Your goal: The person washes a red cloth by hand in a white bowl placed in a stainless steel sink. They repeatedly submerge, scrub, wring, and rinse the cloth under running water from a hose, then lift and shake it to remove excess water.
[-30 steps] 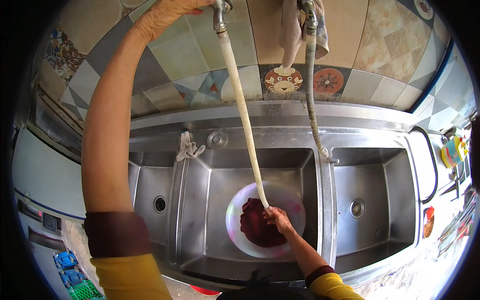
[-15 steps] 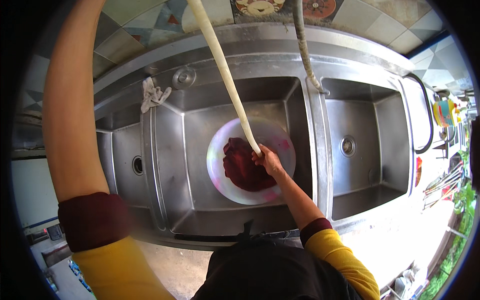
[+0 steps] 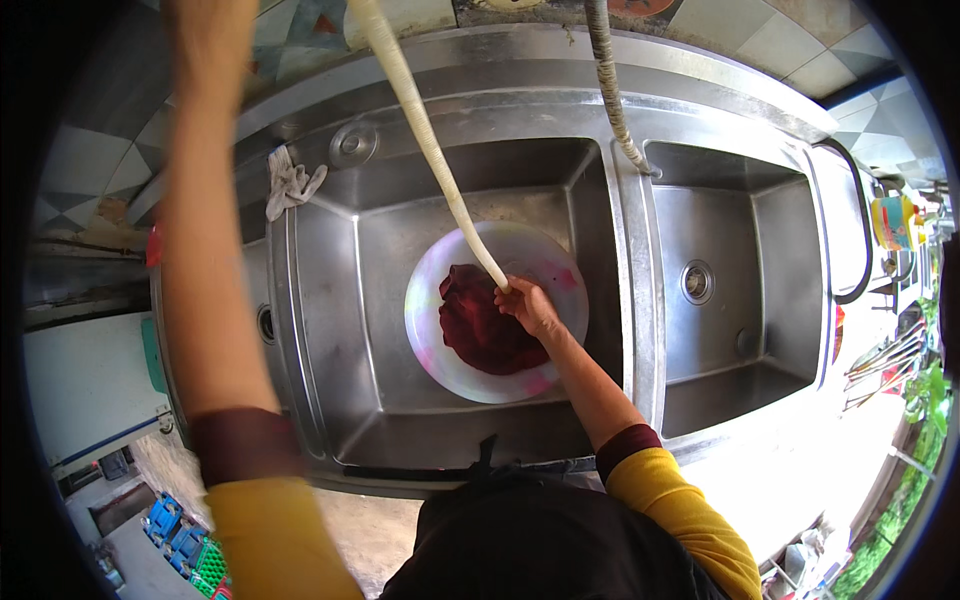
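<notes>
In the middle sink basin stands a pale round washbasin (image 3: 430, 350) with pink patches. A dark red cloth (image 3: 480, 325) lies bunched inside it. My right hand (image 3: 530, 307) is closed round the lower end of a cream-coloured hose (image 3: 425, 130), just above the cloth. From the top edge the hose slants down to that grip. My left arm reaches up and away past the left basin; my left hand (image 3: 212, 25) is smeared by motion at the top edge, its fingers not readable.
The steel sink has a left basin (image 3: 258, 270) and a right basin (image 3: 720, 330) with a drain. A grey-white glove (image 3: 290, 183) hangs over the left divider, near a round metal lid (image 3: 352, 145). A ribbed grey hose (image 3: 607, 90) drops beside the right divider. A yellow bottle (image 3: 897, 222) stands far right.
My left arm has swung right, bringing its blurred hand into view at the top. My right hand still grips the hose above the cloth; the view has shifted slightly.
</notes>
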